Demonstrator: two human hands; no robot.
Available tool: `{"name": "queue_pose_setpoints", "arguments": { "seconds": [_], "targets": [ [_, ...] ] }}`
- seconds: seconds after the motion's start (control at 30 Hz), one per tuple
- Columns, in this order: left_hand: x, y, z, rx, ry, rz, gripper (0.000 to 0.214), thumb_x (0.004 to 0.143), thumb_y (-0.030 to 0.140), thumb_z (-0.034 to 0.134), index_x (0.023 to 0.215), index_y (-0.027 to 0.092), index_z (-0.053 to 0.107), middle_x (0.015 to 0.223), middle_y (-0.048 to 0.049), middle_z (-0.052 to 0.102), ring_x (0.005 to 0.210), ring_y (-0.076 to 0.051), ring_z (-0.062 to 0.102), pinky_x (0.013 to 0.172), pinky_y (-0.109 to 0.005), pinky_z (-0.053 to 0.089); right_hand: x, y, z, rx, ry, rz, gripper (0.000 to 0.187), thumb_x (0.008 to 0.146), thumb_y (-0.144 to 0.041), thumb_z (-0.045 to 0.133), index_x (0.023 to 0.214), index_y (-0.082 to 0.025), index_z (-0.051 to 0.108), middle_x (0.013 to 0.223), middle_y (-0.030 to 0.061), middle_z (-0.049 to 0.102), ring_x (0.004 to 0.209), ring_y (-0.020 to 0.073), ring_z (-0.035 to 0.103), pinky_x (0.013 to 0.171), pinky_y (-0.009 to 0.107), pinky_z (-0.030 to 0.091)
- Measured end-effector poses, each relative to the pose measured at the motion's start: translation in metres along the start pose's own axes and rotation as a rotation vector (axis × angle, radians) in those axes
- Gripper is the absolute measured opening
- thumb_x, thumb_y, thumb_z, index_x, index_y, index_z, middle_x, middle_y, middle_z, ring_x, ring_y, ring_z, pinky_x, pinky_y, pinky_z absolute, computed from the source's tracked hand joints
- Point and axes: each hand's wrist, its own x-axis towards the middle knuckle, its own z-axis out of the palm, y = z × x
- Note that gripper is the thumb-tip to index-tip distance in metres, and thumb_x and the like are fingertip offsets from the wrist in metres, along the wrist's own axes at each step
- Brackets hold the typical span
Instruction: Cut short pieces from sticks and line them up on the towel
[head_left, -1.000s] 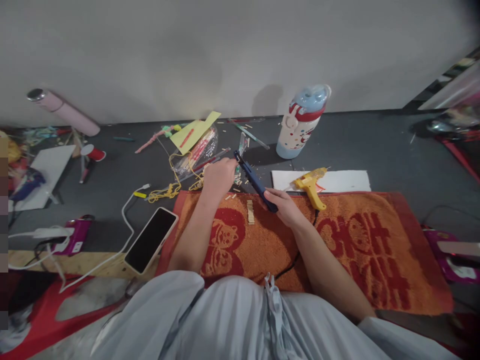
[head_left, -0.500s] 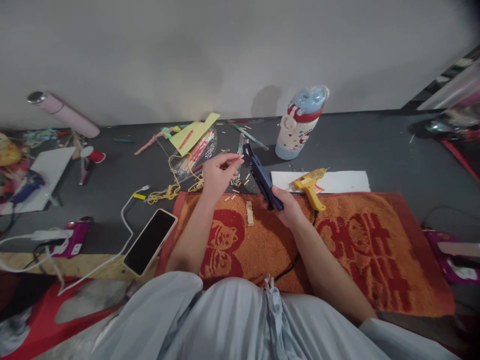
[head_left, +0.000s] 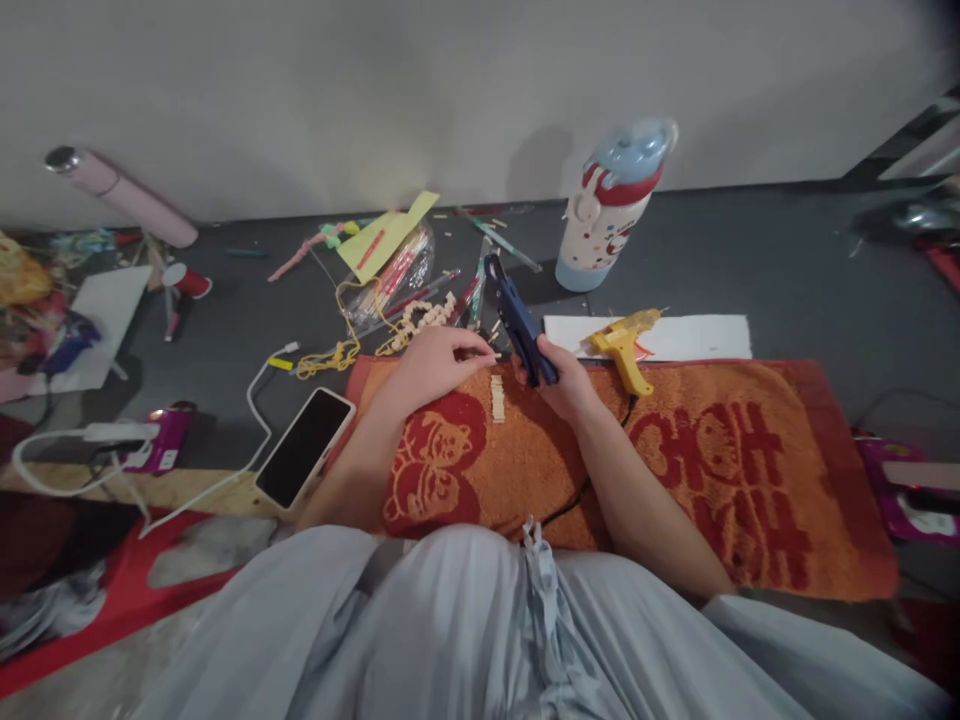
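Note:
My left hand (head_left: 439, 365) is closed in a pinch, its fingertips on a small pale wooden stick piece (head_left: 497, 356) low over the far edge of the orange towel (head_left: 517, 490). Just below those fingertips, a short row of similar stick pieces (head_left: 498, 398) lies side by side on the towel. My right hand (head_left: 566, 380) is wrapped round a long dark blue hand tool (head_left: 517, 318), whose exact kind I cannot make out. The tool points away from me, tilted left, with its far end over the dark table.
A yellow glue gun (head_left: 624, 345) rests on a white strip (head_left: 697, 337) beyond the towel. Behind it stands a cartoon bottle (head_left: 611, 215). Bagged sticks (head_left: 401, 270), yellow cord (head_left: 330, 370) and loose pieces lie further left. A phone (head_left: 304, 447) is beside the towel.
My left hand has come down from beside the tool's far end to the towel's far edge, above the row, with the small piece. My right hand still holds the tool.

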Motion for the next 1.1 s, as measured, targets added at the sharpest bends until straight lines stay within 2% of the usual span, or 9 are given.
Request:
{"name": "queue_pose_setpoints", "arguments": {
  "seconds": [0.1, 0.2, 0.3, 0.37, 0.47, 0.6, 0.8, 0.93, 1.1],
  "targets": [
    [-0.035, 0.0, 0.023, 0.217, -0.067, -0.018, 0.021, 0.082, 0.035, 0.054, 0.084, 0.023, 0.071, 0.081, -0.0019, 0.072, 0.073, -0.015, 0.063, 0.066, -0.027, 0.044, 0.003, 0.001, -0.002, -0.002, 0.005, 0.002, 0.039, 0.07, -0.056, 0.06, 0.08, -0.019, 0.058, 0.067, 0.0014, 0.056, 0.053, 0.0109, 0.046, 0.05, 0.026, 0.036],
    [-0.066, -0.002, 0.056, 0.308, -0.103, -0.059, 0.027, 0.088, 0.036, 0.045, 0.095, 0.025, 0.069, 0.092, -0.0026, 0.072, 0.082, -0.016, 0.064, 0.068, -0.026, 0.044, 0.004, 0.001, -0.005, -0.035, -0.009, 0.013, 0.037, 0.075, -0.055, 0.057, 0.08, -0.019, 0.057, 0.069, 0.0019, 0.056, 0.054, 0.0109, 0.048, 0.05, 0.027, 0.037],
    [-0.083, -0.004, 0.082, 0.429, -0.101, -0.064, 0.031, 0.091, 0.032, 0.039, 0.104, 0.025, 0.066, 0.083, -0.0043, 0.071, 0.075, -0.016, 0.064, 0.062, -0.026, 0.042, 0.005, 0.001, -0.006, -0.078, -0.024, 0.001, 0.036, 0.078, -0.056, 0.053, 0.081, -0.02, 0.056, 0.069, 0.0014, 0.056, 0.052, 0.0102, 0.047, 0.05, 0.027, 0.038],
    [-0.088, -0.005, 0.092, 0.498, -0.07, -0.055, 0.031, 0.091, 0.031, 0.039, 0.106, 0.025, 0.065, 0.077, -0.0048, 0.069, 0.07, -0.016, 0.063, 0.06, -0.027, 0.041, 0.005, 0.0, -0.006, -0.083, -0.031, -0.018, 0.037, 0.078, -0.056, 0.053, 0.084, -0.02, 0.056, 0.069, 0.0008, 0.056, 0.052, 0.0098, 0.047, 0.049, 0.026, 0.038],
    [-0.09, -0.005, 0.097, 0.53, -0.023, -0.053, 0.034, 0.091, 0.032, 0.037, 0.111, 0.023, 0.063, 0.076, -0.0054, 0.069, 0.069, -0.017, 0.063, 0.061, -0.028, 0.041, 0.006, 0.0, -0.006, -0.073, -0.022, -0.058, 0.035, 0.077, -0.055, 0.055, 0.084, -0.021, 0.055, 0.069, 0.0001, 0.055, 0.052, 0.0095, 0.047, 0.048, 0.025, 0.037],
    [-0.092, -0.005, 0.099, 0.452, 0.06, -0.135, 0.036, 0.09, 0.039, 0.04, 0.115, 0.022, 0.06, 0.091, -0.0071, 0.071, 0.077, -0.017, 0.065, 0.067, -0.027, 0.043, 0.006, -0.001, -0.007, -0.102, -0.023, -0.078, 0.036, 0.08, -0.056, 0.051, 0.085, -0.021, 0.054, 0.07, 0.0001, 0.053, 0.054, 0.0098, 0.048, 0.048, 0.026, 0.036],
    [-0.091, -0.004, 0.104, 0.284, 0.139, -0.254, 0.025, 0.086, 0.037, 0.05, 0.097, 0.022, 0.067, 0.092, -0.004, 0.072, 0.083, -0.016, 0.066, 0.07, -0.025, 0.045, 0.007, -0.001, -0.009, -0.083, -0.043, -0.065, 0.036, 0.079, -0.056, 0.053, 0.083, -0.02, 0.056, 0.069, 0.0004, 0.054, 0.056, 0.0097, 0.048, 0.05, 0.025, 0.037],
    [-0.089, -0.006, 0.107, 0.244, 0.156, -0.255, 0.021, 0.086, 0.034, 0.051, 0.09, 0.022, 0.068, 0.094, -0.0014, 0.072, 0.086, -0.016, 0.066, 0.074, -0.026, 0.046, 0.007, -0.002, -0.007, -0.081, -0.033, -0.07, 0.039, 0.075, -0.058, 0.058, 0.078, -0.02, 0.056, 0.066, -0.0002, 0.055, 0.054, 0.0097, 0.048, 0.048, 0.024, 0.036],
    [-0.088, -0.007, 0.108, 0.27, 0.174, -0.234, 0.021, 0.085, 0.033, 0.052, 0.089, 0.022, 0.069, 0.091, 0.0, 0.073, 0.083, -0.016, 0.067, 0.07, -0.026, 0.047, 0.006, -0.002, -0.005, -0.052, -0.016, -0.068, 0.039, 0.071, -0.059, 0.061, 0.073, -0.02, 0.057, 0.063, -0.0005, 0.055, 0.051, 0.0093, 0.046, 0.045, 0.024, 0.035]
  ]
}}
